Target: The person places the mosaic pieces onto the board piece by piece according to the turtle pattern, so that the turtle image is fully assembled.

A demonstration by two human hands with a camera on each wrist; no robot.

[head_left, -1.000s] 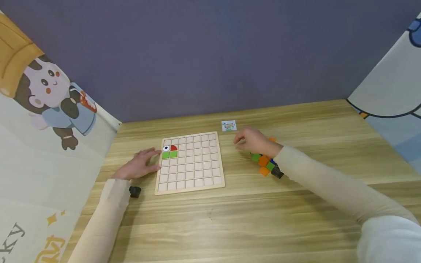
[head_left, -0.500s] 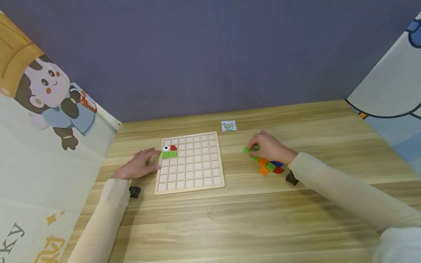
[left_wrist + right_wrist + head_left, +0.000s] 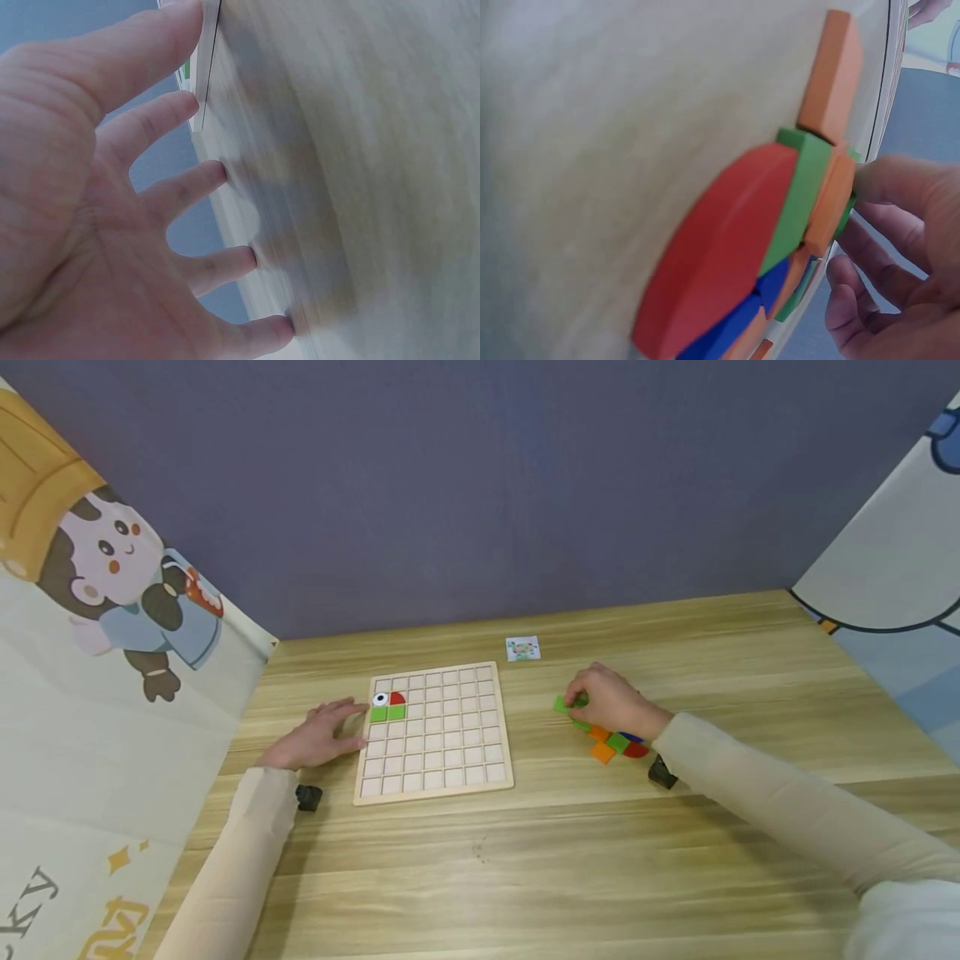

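My left hand point(image 3: 322, 735) rests at the left edge of a wooden grid board point(image 3: 435, 774), thumb and fingertips touching the rim and tabletop. In the left wrist view its fingers point(image 3: 184, 187) are spread and hold nothing. On the board's upper left lie a white eye tile point(image 3: 380, 699), a red quarter-round tile point(image 3: 397, 698) and two green square tiles point(image 3: 387, 714). My right hand point(image 3: 611, 700) is at a loose pile of tiles, its thumb and index finger pinching a green tile point(image 3: 846, 214), partly hidden behind the fingers. Another green tile point(image 3: 560, 704) lies by the fingertips.
Orange point(image 3: 602, 752), green point(image 3: 618, 742), red point(image 3: 636, 749) and blue point(image 3: 628, 737) pieces lie under and in front of the right hand. A small picture card point(image 3: 522, 648) lies behind the board. A dark partition point(image 3: 480, 493) stands along the table's far edge.
My right hand has moved right and slightly down from beside the board to the tile pile, uncovering the green and red pieces, then stayed nearly still. The left hand has not moved.
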